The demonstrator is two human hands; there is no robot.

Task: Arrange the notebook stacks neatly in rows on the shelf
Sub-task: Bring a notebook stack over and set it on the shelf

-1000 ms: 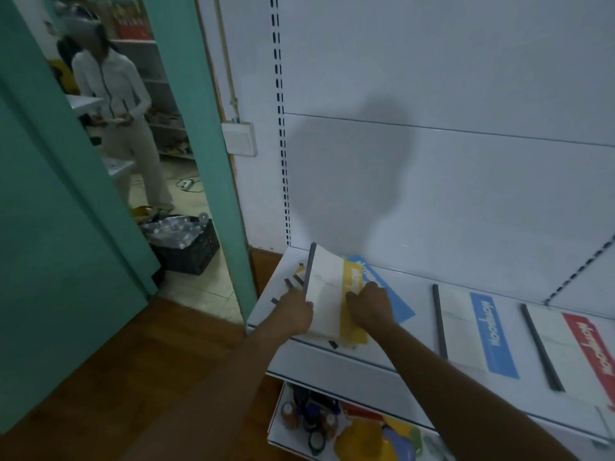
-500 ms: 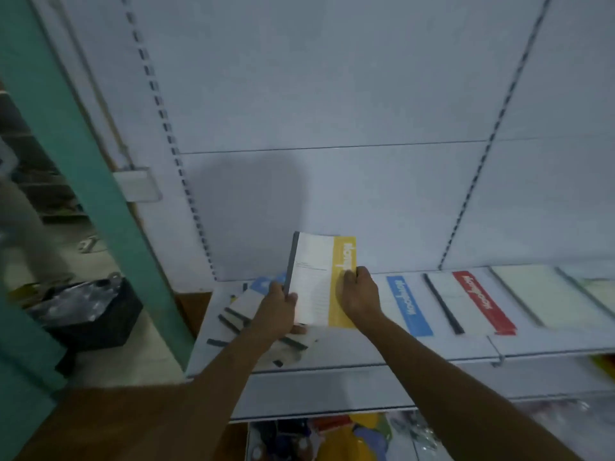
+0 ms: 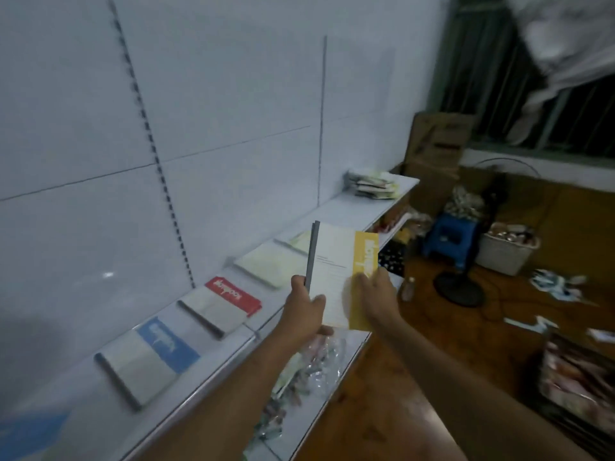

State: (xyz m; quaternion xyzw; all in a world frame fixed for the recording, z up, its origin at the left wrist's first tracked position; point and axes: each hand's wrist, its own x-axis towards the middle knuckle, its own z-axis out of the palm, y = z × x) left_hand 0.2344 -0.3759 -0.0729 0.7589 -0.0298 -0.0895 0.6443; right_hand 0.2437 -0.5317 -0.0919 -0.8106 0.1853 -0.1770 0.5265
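Head view: both hands (image 3: 304, 311) hold yellow notebook (image 3: 339, 277) above shelf edge (image 3: 233, 364).

On the shelf (image 3: 349, 207), bare white surface lies open between the pale stacks (image 3: 266, 266) and the far pile (image 3: 372, 184) at its end. The blue stack (image 3: 149, 357) and red stack (image 3: 221, 306) leave a narrow strip between them. Above all stacks, the space along the back panel (image 3: 233, 94) is unobstructed.
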